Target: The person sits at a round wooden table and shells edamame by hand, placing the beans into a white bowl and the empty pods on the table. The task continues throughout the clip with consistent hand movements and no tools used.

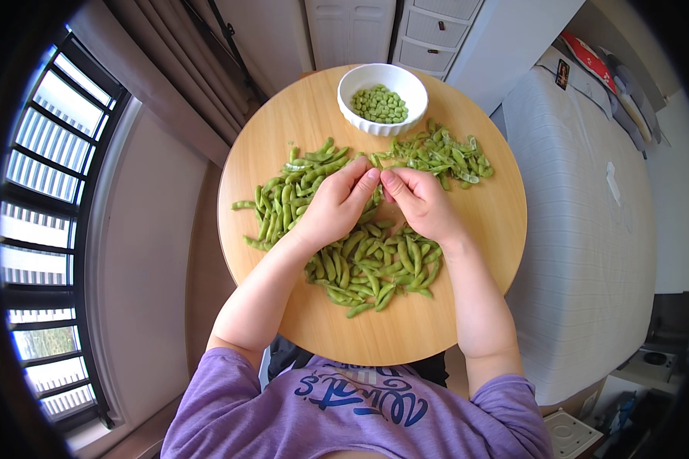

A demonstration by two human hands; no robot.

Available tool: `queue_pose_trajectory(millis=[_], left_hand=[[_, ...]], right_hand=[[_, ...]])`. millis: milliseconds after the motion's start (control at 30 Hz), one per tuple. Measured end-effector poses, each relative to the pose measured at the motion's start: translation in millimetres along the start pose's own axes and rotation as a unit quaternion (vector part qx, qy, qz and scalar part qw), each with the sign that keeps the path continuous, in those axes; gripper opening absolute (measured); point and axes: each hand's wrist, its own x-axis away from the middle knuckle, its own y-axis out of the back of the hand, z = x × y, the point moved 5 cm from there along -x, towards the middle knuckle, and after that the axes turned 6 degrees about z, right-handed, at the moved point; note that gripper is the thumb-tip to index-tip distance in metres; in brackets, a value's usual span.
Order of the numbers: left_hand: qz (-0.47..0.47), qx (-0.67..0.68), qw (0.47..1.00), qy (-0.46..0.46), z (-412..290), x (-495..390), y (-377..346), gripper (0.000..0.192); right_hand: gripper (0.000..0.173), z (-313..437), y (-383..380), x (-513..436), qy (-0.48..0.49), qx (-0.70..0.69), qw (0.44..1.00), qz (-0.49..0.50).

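My left hand [340,199] and my right hand [424,202] meet over the middle of the table, thumbs and fingertips pinched together. Between them is a green edamame pod [375,160], mostly covered by my fingers. Whole edamame pods [281,203] spread beside and under my left hand, and more whole pods [373,267] lie between my forearms. Just beyond my right hand is a heap of split, flattened pod shells [456,156]. A white bowl with a fluted outside [380,127] stands past my fingertips, holding shelled green beans [380,104].
Everything rests on a round wooden table [333,338]. At left are a barred window [46,218] and a grey curtain [155,69]. A bed with a pale cover [580,241] stands close on the right. White drawers [433,34] are behind the table.
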Motion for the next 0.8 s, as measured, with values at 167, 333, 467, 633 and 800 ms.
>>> queue_pose_trajectory(millis=[167, 333, 467, 633, 800], left_hand=[[-0.073, -0.219, 0.971, -0.056, -11.2, 2.9, 4.8, 0.018], [-0.079, -0.322, 0.933, -0.140, -26.7, 4.0, 1.6, 0.017], [-0.045, -0.344, 0.924, -0.158, -29.3, 5.2, -2.7, 0.016], [-0.071, -0.254, 0.958, -0.108, -21.0, 8.7, -8.2, 0.022], [-0.030, -0.061, 0.998, 0.004, -5.7, 7.7, -9.4, 0.030]], right_hand=[[0.042, 1.8, -5.3, -4.1, 0.011, -0.004, 0.999, -0.040], [0.036, -3.5, 3.4, 1.9, -0.096, -0.159, 0.982, 0.030], [0.034, -6.5, 4.6, 6.0, -0.137, -0.280, 0.950, 0.031], [0.033, -3.3, -0.6, 4.9, -0.097, -0.317, 0.942, 0.057], [0.032, 7.3, 1.3, 0.4, 0.040, -0.090, 0.995, -0.021]])
